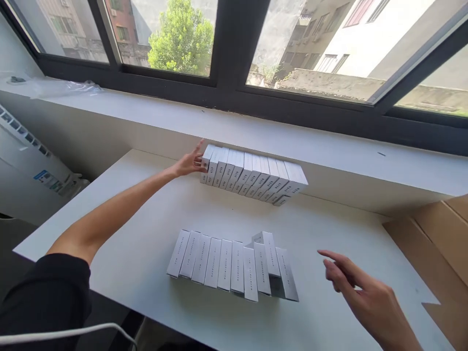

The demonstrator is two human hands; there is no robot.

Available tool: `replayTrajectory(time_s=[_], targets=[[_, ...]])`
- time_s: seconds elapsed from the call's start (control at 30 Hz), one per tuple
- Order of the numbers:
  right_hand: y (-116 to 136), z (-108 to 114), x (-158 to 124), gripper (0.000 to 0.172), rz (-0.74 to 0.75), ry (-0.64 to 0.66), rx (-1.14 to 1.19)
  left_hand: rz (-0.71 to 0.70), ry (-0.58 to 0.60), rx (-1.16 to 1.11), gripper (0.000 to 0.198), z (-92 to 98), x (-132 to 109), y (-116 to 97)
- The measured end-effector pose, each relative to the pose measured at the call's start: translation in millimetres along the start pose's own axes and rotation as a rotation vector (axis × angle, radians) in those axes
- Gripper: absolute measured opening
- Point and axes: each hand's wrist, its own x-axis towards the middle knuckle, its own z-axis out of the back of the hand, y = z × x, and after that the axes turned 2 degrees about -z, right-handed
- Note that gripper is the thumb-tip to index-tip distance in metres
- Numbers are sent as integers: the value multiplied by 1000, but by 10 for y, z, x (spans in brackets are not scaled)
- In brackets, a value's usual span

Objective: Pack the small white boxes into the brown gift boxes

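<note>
My left hand (192,162) reaches across to the far row of white boxes (252,170), touching its left end with the fingers spread. These slim boxes stand side by side in two layers against the wall, small dark print on their front ends. Nearer to me is a second row of slim white boxes (219,263). Its left part is fairly even, while several boxes at its right end are staggered, some forward and some back. My right hand (361,287) hovers to the right of this near row, holding nothing, index finger and thumb apart and the other fingers curled.
A white table (146,278) bears both rows. Behind it runs a white windowsill (157,114) with clear plastic wrap (62,87) at left. A brown cardboard box (435,243) is at right, a white appliance (32,165) at left. A white cable (66,334) crosses the lower left.
</note>
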Motion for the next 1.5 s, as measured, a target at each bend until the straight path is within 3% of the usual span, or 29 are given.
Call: replayTrajectory(time_s=[0.1, 0.2, 0.27, 0.37, 0.47, 0.6, 0.77, 0.83, 0.97, 1.07, 1.2, 1.3, 1.4, 1.5], targets=[[-91, -192, -166, 50, -13, 144, 222, 71, -132, 32, 127, -39, -373, 14], [-71, -311, -260, 83, 211, 256, 176, 112, -224, 80, 99, -126, -998, -109], [1, -364, -254, 99, 409, 299, 70, 151, -147, 138, 85, -232, -1497, -277], [147, -450, -147, 120, 604, 361, -47, 117, 105, 283, 85, -459, -2134, -586], [257, -546, -25, 128, 684, 413, -116, 59, 305, 466, 101, -724, -2443, -841], [307, -602, 36, 117, 703, 401, -142, 45, 331, 574, 111, -923, -2452, -958], [387, -609, 75, 121, 722, 373, -120, -16, 326, 639, 126, -932, -2415, -909], [449, -636, 98, 121, 720, 398, -123, -42, 329, 689, 125, -954, -2440, -887], [544, -678, 122, 99, 709, 448, -105, -92, 293, 851, 118, -1031, -2500, -904], [520, -620, 126, 101, 705, 453, -53, -162, 249, 985, 120, -1122, -2461, -1046], [300, -412, 132, 114, 660, 510, 7, -249, 252, 928, 122, -1410, -2217, -1366], [100, -274, 121, 119, 572, 552, 4, -297, 358, 856, 123, -1718, -1984, -1514], [29, -255, 122, 122, 541, 579, 10, -303, 456, 879, 126, -1957, -1803, -1515], [99, -364, 173, 121, 556, 633, 69, -272, 495, 894, 131, -2064, -1675, -1446]])
